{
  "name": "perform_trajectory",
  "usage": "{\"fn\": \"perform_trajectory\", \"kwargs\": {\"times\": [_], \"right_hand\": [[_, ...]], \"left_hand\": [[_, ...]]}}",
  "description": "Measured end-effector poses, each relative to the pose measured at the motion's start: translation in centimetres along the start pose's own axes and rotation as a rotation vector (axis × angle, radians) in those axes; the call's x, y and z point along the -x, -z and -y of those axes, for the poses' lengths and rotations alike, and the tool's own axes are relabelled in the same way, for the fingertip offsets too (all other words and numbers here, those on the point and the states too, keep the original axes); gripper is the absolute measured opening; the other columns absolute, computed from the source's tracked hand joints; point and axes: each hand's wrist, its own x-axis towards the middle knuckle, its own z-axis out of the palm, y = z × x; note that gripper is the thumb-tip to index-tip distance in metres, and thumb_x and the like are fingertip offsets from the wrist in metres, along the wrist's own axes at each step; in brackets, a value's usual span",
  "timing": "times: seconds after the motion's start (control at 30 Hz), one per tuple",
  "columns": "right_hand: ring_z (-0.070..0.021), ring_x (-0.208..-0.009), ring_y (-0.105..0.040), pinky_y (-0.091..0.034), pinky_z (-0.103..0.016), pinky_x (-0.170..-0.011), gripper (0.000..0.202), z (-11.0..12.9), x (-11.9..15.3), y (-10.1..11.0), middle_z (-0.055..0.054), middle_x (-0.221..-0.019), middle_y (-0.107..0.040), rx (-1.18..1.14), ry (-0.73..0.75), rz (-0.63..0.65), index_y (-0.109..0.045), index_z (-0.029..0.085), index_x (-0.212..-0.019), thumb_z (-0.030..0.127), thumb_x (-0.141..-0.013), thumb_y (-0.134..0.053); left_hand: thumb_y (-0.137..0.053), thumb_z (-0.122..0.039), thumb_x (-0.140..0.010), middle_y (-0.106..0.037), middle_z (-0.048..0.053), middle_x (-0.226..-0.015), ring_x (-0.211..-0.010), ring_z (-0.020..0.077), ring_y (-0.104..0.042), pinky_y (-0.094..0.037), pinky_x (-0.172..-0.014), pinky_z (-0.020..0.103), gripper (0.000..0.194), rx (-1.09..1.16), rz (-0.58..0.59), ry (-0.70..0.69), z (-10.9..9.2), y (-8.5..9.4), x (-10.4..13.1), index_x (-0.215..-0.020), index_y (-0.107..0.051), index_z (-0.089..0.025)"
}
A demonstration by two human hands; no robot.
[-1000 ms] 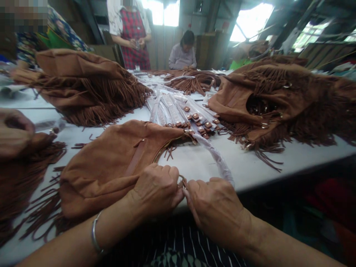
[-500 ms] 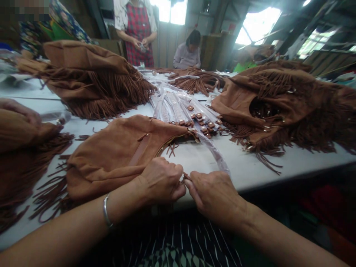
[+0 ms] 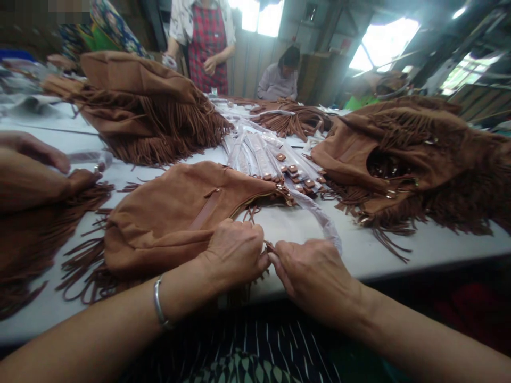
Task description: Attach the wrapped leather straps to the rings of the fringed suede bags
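Observation:
A brown suede bag (image 3: 167, 213) with fringe lies on the white table in front of me. My left hand (image 3: 235, 250) is closed over its lower right corner, gripping the bag. Against it, my right hand (image 3: 315, 271) pinches a small brown piece near a metal fitting; the fingers hide most of it. A strap in clear wrapping (image 3: 319, 213) runs from the bag's metal ring (image 3: 283, 190) down toward my right hand.
Wrapped straps with brown tabs (image 3: 255, 151) lie behind the bag. Fringed bags are piled at the back left (image 3: 147, 106) and right (image 3: 419, 154). Another person's hands (image 3: 32, 159) hold a bag at the left. People stand and sit beyond the table.
The view has shifted, so the table's contents appear further right. My hands stay together at the same small piece. The standing person's hands have moved apart.

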Motion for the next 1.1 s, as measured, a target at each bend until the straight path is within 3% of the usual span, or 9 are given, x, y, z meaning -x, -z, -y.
{"fn": "perform_trajectory", "kwargs": {"times": [0.07,0.2,0.3,0.57,0.8,0.9,1.0,1.1], "right_hand": [[-0.0171,-0.052,-0.057,-0.016,-0.029,-0.051,0.020,0.1,0.2,-0.1,-0.005,-0.061,-0.061,-0.006,-0.010,-0.016,-0.054,0.016,-0.072,0.023,-0.087,-0.044],[-0.0174,-0.054,-0.058,-0.016,-0.028,-0.050,0.028,-0.5,-0.1,-0.2,-0.005,-0.061,-0.063,-0.085,-0.074,0.125,-0.054,0.016,-0.071,0.036,-0.089,-0.045],[-0.0161,-0.054,-0.057,-0.017,-0.028,-0.050,0.027,-0.8,-0.2,-0.4,-0.004,-0.064,-0.064,-0.133,-0.042,0.180,-0.054,0.016,-0.074,0.033,-0.091,-0.041],[-0.0155,-0.051,-0.054,-0.017,-0.028,-0.051,0.023,-0.3,-0.1,-1.4,-0.004,-0.057,-0.059,-0.127,0.018,0.010,-0.052,0.015,-0.072,0.025,-0.088,-0.041],[-0.0157,-0.053,-0.053,-0.020,-0.027,-0.052,0.022,-0.6,-1.2,-1.4,-0.005,-0.061,-0.059,-0.147,-0.006,-0.045,-0.054,0.014,-0.073,0.025,-0.087,-0.041],[-0.0144,-0.054,-0.051,-0.021,-0.027,-0.052,0.020,-1.6,-2.1,-0.4,-0.005,-0.063,-0.059,-0.163,0.137,0.089,-0.058,0.013,-0.077,0.024,-0.085,-0.044],[-0.0115,-0.056,-0.048,-0.026,-0.023,-0.054,0.016,-3.1,-3.4,0.6,-0.002,-0.063,-0.058,-0.414,0.299,0.327,-0.064,0.013,-0.083,0.022,-0.083,-0.050],[-0.0089,-0.053,-0.041,-0.028,-0.020,-0.052,0.023,-4.0,-4.5,1.1,0.002,-0.057,-0.048,-0.741,0.227,0.452,-0.063,0.010,-0.075,0.026,-0.084,-0.048]], "left_hand": [[-0.048,-0.037,-0.076,-0.063,0.009,-0.067,-0.062,0.0267,-0.060,-0.043,-0.056,0.035,0.024,0.012,0.022,0.005,0.0,-0.2,0.0,-0.070,-0.057,-0.015],[-0.051,-0.038,-0.076,-0.063,0.009,-0.068,-0.063,0.0261,-0.060,-0.043,-0.055,0.033,0.025,0.046,0.047,-0.076,0.3,-0.4,0.0,-0.070,-0.057,-0.015],[-0.051,-0.040,-0.077,-0.062,0.009,-0.066,-0.062,0.0255,-0.060,-0.043,-0.055,0.032,0.028,0.052,0.047,-0.125,0.5,-0.3,0.0,-0.070,-0.057,-0.014],[-0.050,-0.033,-0.074,-0.062,0.009,-0.067,-0.061,0.0261,-0.061,-0.045,-0.057,0.035,0.021,0.049,0.042,-0.220,1.1,-0.7,0.1,-0.072,-0.057,-0.014],[-0.050,-0.030,-0.071,-0.062,0.008,-0.065,-0.062,0.0255,-0.061,-0.046,-0.056,0.034,0.017,0.078,0.025,-0.136,1.3,-0.9,-0.1,-0.071,-0.057,-0.015],[-0.049,-0.029,-0.070,-0.063,0.008,-0.066,-0.061,0.0247,-0.061,-0.046,-0.057,0.033,0.017,0.104,0.085,-0.185,1.3,-0.9,-0.1,-0.072,-0.058,-0.015],[-0.049,-0.031,-0.070,-0.063,0.007,-0.067,-0.060,0.0235,-0.061,-0.046,-0.059,0.033,0.018,0.136,0.173,-0.316,1.4,-0.9,-0.1,-0.074,-0.058,-0.015],[-0.049,-0.034,-0.071,-0.063,0.007,-0.068,-0.062,0.0238,-0.060,-0.046,-0.060,0.033,0.022,0.112,0.146,-0.235,1.4,-0.6,-0.1,-0.079,-0.056,-0.015]]}}
